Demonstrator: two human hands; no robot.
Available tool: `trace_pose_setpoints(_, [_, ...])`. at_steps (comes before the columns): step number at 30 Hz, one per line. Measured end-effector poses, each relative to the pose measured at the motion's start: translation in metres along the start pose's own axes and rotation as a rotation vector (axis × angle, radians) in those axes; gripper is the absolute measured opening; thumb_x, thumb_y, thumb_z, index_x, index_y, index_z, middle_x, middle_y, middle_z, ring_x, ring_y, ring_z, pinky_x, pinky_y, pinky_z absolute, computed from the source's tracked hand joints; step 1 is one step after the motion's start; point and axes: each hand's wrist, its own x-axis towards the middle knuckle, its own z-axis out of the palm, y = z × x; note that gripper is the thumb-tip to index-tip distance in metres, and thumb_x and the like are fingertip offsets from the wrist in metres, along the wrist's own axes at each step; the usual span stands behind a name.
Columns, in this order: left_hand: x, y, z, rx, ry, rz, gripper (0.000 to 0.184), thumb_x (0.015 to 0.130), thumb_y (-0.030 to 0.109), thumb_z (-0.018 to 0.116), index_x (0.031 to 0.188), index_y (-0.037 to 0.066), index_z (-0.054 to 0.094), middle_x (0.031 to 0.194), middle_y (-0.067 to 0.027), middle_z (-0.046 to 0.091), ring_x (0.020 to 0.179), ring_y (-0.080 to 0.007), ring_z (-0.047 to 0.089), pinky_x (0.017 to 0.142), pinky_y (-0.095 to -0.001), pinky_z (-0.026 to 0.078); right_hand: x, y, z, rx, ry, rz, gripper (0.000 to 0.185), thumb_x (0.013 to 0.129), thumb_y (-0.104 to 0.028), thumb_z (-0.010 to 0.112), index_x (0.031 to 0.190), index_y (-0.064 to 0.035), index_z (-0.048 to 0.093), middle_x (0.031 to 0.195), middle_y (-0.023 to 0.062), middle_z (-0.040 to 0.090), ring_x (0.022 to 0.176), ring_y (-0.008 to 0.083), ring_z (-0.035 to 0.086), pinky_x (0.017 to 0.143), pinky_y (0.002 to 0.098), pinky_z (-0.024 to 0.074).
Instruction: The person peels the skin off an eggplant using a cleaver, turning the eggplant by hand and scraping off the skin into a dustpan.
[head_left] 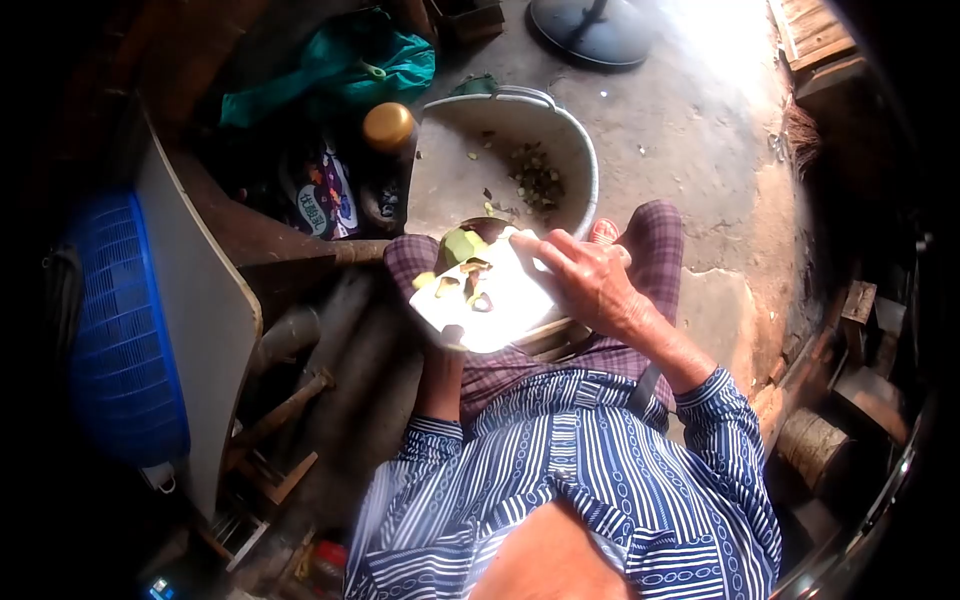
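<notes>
A white board or shallow tray (516,305), washed out by sunlight, is over my lap with several cut pieces and peelings on it. At its far edge is a pale green, partly peeled vegetable or fruit (462,246), with a dark rounded edge beside it that may be a blade. My right hand (588,272) is closed at the far right corner; what its fingers grip is lost in glare. My left hand is hidden under or behind the board, and only the left forearm (440,385) shows.
A large pale tub (578,150) with several dark peelings and chunks stands beyond my knees. To its left are a gold-lidded jar (388,127) and a teal plastic bag (385,72). A blue basket (125,330) and a pale panel (195,300) stand left. A round black base (590,35) is behind.
</notes>
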Motion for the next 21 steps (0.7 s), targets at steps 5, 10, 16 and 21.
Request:
trace_pose_setpoints(5, [-0.009,-0.039,-0.022,-0.456,0.110,-0.248,0.015,0.085,0.020,0.057,0.088,0.005,0.057,0.078,-0.0051,0.062,0.066,-0.0188,0.061,0.059,-0.0291,0.050,-0.005,0.002,0.004,0.063,0.014,-0.035,0.039,0.084,-0.018,0.060,0.121,-0.0108,0.050,0.080,0.0095,0.053,0.058,0.0246,0.060,0.050,0.0379,0.0478])
trace_pose_setpoints(10, [-0.005,-0.006,-0.003,-0.342,-0.171,-0.184,0.035,0.082,0.025,0.057,0.106,0.000,0.055,0.098,-0.0096,0.059,0.087,-0.0207,0.058,0.075,-0.0325,0.047,-0.009,0.004,0.004,0.028,0.003,-0.021,0.037,0.085,-0.018,0.059,0.120,-0.0115,0.050,0.080,0.0090,0.054,0.059,0.0242,0.060,0.050,0.0385,0.0481])
trace_pose_setpoints(16, [0.002,0.081,0.051,-0.562,-0.373,-0.150,0.047,0.078,0.011,0.053,0.122,-0.003,0.048,0.109,-0.0121,0.060,0.098,-0.0205,0.060,0.078,-0.0291,0.051,-0.013,0.036,0.019,0.035,-0.005,0.129,0.044,0.080,-0.007,0.061,0.121,-0.0204,0.054,0.092,0.0053,0.061,0.072,0.0265,0.059,0.057,0.0367,0.0503])
trace_pose_setpoints(21, [0.003,0.098,0.055,-0.389,-0.465,-0.135,0.080,0.055,0.030,0.058,0.126,-0.003,0.041,0.116,-0.0130,0.053,0.106,-0.0256,0.053,0.094,-0.0339,0.043,-0.020,0.083,0.034,0.139,-0.133,0.411,0.042,0.078,0.002,0.055,0.119,-0.0112,0.056,0.110,0.0132,0.062,0.089,0.0331,0.064,0.075,0.0398,0.0532])
